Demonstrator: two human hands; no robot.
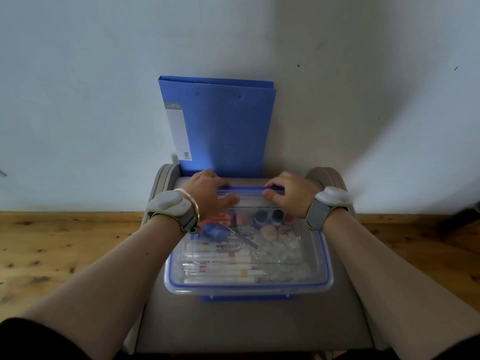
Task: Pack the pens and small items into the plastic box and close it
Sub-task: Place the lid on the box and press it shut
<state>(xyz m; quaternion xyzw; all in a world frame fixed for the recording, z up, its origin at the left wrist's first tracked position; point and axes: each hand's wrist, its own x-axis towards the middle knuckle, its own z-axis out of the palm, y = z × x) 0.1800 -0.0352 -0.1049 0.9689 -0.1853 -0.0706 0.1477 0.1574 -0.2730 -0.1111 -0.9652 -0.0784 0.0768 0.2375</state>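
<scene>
Head view: left hand (211, 191) and right hand (292, 194) curl over the latch (249, 189), thumbs on lid (327, 258); I'd press evenly between them till it snaps.

A blue folder (223, 131) stands upright at the back of a grey padded seat (246, 326), leaning against a pale wall (78, 74). A white label (178, 131) runs down the folder's spine. The seat has a rounded arm on each side. Wooden floor (65, 250) shows left and right. Something dark (467, 216) lies at the right edge, too cut off to tell.
</scene>
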